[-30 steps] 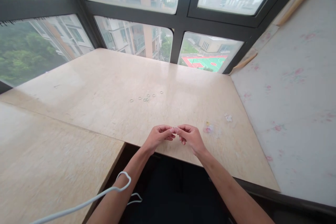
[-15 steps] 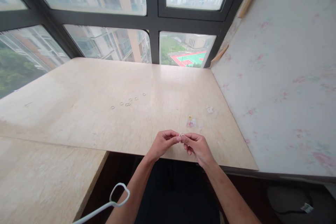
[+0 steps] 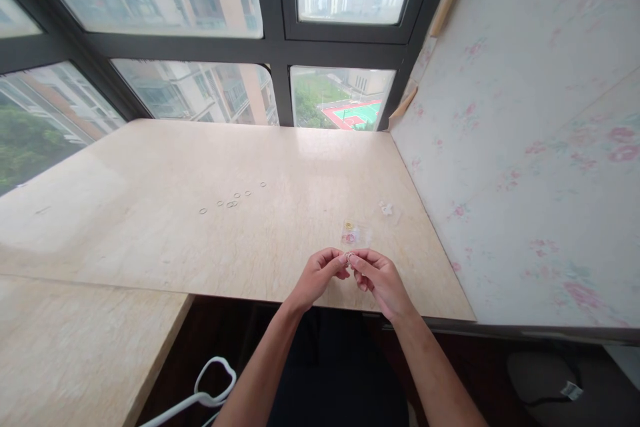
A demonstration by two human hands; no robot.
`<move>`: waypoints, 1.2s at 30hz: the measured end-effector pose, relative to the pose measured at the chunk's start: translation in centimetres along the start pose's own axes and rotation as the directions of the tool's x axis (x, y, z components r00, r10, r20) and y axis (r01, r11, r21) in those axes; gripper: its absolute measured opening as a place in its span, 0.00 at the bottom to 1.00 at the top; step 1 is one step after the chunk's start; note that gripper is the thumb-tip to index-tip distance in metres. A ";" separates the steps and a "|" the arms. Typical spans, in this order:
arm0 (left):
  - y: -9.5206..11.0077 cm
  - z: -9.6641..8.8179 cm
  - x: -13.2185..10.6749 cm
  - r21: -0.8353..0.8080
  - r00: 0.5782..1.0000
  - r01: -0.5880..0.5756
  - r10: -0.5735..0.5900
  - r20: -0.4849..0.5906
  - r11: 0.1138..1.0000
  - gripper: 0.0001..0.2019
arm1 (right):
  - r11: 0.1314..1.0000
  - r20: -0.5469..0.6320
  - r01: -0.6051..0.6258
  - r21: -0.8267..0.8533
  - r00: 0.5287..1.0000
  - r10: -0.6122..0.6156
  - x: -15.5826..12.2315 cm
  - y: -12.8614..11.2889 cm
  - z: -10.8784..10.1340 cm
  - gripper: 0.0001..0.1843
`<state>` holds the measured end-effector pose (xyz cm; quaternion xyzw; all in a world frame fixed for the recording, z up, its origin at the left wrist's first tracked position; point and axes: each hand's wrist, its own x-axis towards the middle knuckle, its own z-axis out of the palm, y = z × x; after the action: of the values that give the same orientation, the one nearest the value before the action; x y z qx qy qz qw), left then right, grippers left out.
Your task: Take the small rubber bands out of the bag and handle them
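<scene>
My left hand (image 3: 320,275) and my right hand (image 3: 380,277) meet fingertip to fingertip above the near edge of the beige table (image 3: 150,227). Both are closed in a pinch on one small metal ring (image 3: 349,257) held between them. Several more small rings (image 3: 231,200) lie loose in a row on the table, well to the left and further back. A small clear bag with a pink and yellow piece (image 3: 353,233) lies just beyond my hands. A second small clear piece (image 3: 386,208) rests further back on the right.
A wall with flowered paper (image 3: 525,147) closes the table's right side. Large dark-framed windows (image 3: 280,47) run along the back. A lower wooden surface (image 3: 75,340) adjoins at the near left. A white cable loop (image 3: 213,383) hangs below by my left arm.
The camera has swung to the right, so the table and rings sit further left in view. My hands stay pinched together on the ring.
</scene>
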<state>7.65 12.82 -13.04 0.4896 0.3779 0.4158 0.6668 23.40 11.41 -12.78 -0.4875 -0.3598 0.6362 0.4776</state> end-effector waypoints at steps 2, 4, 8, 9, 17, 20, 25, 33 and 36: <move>0.0 0.4 0.2 -0.034 1.000 0.011 -0.011 0.002 0.999 0.15 | 1.000 -0.009 0.005 0.008 1.000 -0.005 0.1 -0.1 -0.1 0.18; 0.0 0.7 0.4 -0.049 1.000 0.021 -0.021 -0.003 0.999 0.15 | 1.000 -0.031 0.019 0.009 0.999 -0.019 0.2 -0.2 -0.2 0.18; 0.0 0.8 0.6 -0.058 0.999 0.034 -0.036 -0.017 0.998 0.14 | 0.999 -0.062 0.035 0.010 0.997 -0.034 0.2 -0.2 -0.3 0.19; -0.1 0.8 0.7 -0.064 0.999 0.038 -0.039 -0.017 0.997 0.14 | 0.999 -0.061 0.037 0.004 0.997 -0.037 0.2 -0.1 -0.4 0.19; -0.8 1.2 1.1 -0.081 0.998 0.040 -0.045 -0.054 0.996 0.14 | 0.991 -0.058 0.052 -0.122 0.997 -0.060 0.3 -0.2 -1.2 0.18; -0.6 1.3 1.3 -0.063 0.999 0.028 -0.029 -0.021 0.998 0.14 | 0.991 -0.006 0.045 -0.128 0.999 -0.046 0.2 -0.4 -1.5 0.17; -0.7 1.8 1.6 -0.060 0.999 0.036 -0.036 0.006 0.998 0.13 | 0.995 0.061 -0.030 -0.094 0.998 0.036 0.2 -0.7 -1.7 0.15; -0.9 1.7 1.8 -0.028 0.994 0.033 -0.030 0.101 0.999 0.16 | 0.986 0.269 -0.136 0.094 0.957 0.106 1.2 -0.6 -2.4 0.14; -0.6 1.5 2.2 0.062 0.997 0.017 -0.021 0.068 0.998 0.16 | 0.981 0.296 -0.151 0.122 0.949 0.109 1.8 -0.4 -2.7 0.14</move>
<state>9.99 14.27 -13.51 0.5203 0.3721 0.3805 0.6678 26.02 13.23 -13.63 -0.3769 -0.3458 0.7548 0.4106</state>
